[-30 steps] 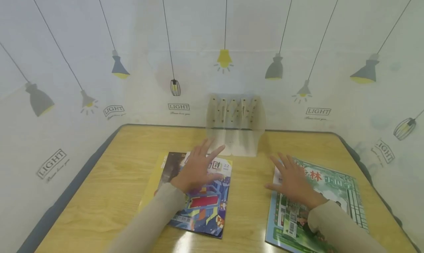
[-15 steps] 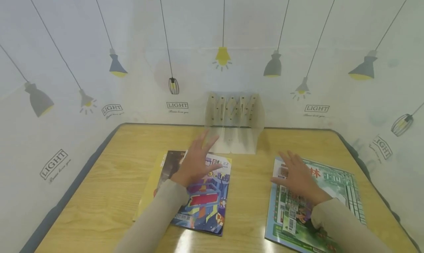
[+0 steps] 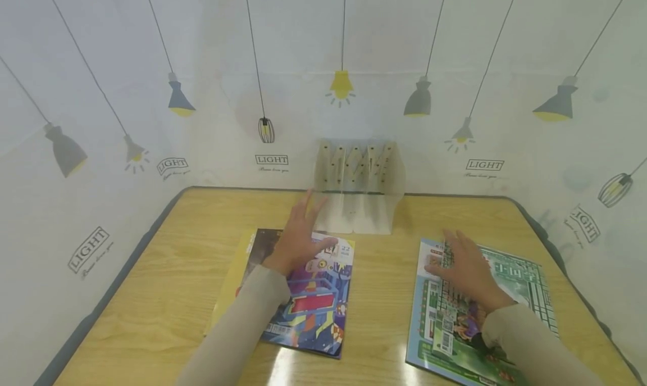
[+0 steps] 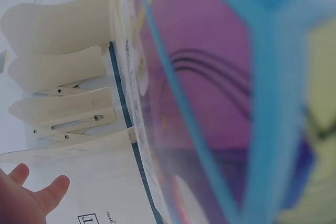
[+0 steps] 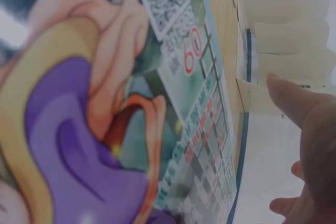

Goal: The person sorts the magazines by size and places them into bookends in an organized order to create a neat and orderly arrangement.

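My left hand (image 3: 299, 243) is over the upper part of a magazine with a blue and purple cover (image 3: 313, 313), fingers spread and nothing held. A dark-covered magazine (image 3: 265, 245) and a yellow one (image 3: 227, 287) stick out from under it on the left. Over the green-covered magazine (image 3: 520, 285) on the right is my right hand (image 3: 470, 271), its thumb apart from the fingers; whether it touches the cover is unclear. Both wrist views show bare fingers beside the covers: the left hand (image 4: 26, 198) low at the left, the right hand (image 5: 320, 145) at the right edge.
A cream expandable bookend rack (image 3: 356, 212) with upright dividers stands at the table's back edge, between the two magazine piles. The wooden table (image 3: 379, 296) runs up to a pale curtain (image 3: 374, 32) printed with lamps, which encloses the back and sides.
My left hand has moved slightly away from me, toward the rack. My right hand has shifted rightward over the green magazine. The magazines and the rack have stayed in place.
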The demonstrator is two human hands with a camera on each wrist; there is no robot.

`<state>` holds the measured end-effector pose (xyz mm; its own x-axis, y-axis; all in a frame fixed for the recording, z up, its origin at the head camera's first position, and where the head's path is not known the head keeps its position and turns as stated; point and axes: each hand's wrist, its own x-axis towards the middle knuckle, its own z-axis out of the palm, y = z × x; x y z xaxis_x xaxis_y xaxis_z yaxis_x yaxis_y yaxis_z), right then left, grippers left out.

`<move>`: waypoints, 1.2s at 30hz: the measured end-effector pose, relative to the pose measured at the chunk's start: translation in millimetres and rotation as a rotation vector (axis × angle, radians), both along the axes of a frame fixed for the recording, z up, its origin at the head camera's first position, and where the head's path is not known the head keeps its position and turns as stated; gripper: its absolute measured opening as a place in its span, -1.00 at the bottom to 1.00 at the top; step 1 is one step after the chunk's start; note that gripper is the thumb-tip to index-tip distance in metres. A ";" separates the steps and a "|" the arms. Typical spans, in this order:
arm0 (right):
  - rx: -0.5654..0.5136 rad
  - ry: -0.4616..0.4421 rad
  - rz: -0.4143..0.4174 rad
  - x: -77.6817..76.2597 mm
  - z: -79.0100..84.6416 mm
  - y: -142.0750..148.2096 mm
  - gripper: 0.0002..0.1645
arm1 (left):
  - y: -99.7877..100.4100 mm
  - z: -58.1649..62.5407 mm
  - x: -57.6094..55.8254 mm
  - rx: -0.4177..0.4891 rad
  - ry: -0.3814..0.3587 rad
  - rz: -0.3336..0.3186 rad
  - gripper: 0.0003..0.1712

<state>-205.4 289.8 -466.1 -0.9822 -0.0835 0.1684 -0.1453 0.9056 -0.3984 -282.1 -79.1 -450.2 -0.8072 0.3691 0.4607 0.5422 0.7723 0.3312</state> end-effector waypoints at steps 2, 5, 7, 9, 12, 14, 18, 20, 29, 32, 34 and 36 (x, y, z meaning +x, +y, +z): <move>0.005 0.008 -0.008 -0.7 0.0 3.0 0.22 | 1.2 0.2 -3.0 0.036 -0.020 0.001 0.12; 0.006 0.021 -0.022 -1.4 -0.8 7.7 0.22 | 1.9 0.9 -5.4 0.101 -0.051 0.001 0.16; 0.000 0.016 -0.041 -1.2 -1.4 10.9 0.23 | 1.7 1.5 -5.4 0.146 -0.075 -0.002 0.19; -0.010 0.007 -0.067 0.0 -1.6 13.9 0.25 | 1.3 2.0 -5.1 0.180 -0.100 -0.002 0.19; -0.010 -0.015 -0.101 2.3 -0.7 18.2 0.28 | 1.3 2.6 -6.3 0.227 -0.127 -0.002 0.18; -0.011 -0.027 -0.112 3.9 0.3 21.1 0.28 | 1.4 2.9 -8.4 0.247 -0.133 0.002 0.17; -0.018 -0.051 -0.124 7.0 0.6 27.4 0.28 | 1.3 3.9 -10.9 0.288 -0.139 -0.006 0.15; -0.027 -0.066 -0.130 9.2 -1.1 32.4 0.27 | 1.1 4.1 -10.9 0.305 -0.150 -0.016 0.14; -0.026 -0.069 -0.182 17.1 -10.1 61.6 0.32 | 2.4 5.8 -13.3 0.416 -0.218 -0.087 0.12; -0.041 -0.076 -0.187 20.6 -8.1 66.5 0.33 | 1.6 7.3 -16.1 0.407 -0.221 -0.086 0.13; -0.057 -0.091 -0.200 22.8 -7.3 69.1 0.33 | 0.9 7.6 -18.1 0.398 -0.222 -0.084 0.13; -0.049 -0.097 -0.217 24.3 -8.4 72.0 0.33 | 0.2 8.5 -19.2 0.396 -0.226 -0.085 0.12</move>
<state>-181.2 361.9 -474.5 -0.9880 0.1372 0.0708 0.0919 0.8908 -0.4449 -301.3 -78.9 -441.7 -0.8780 0.2694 0.3958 0.4785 0.5180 0.7090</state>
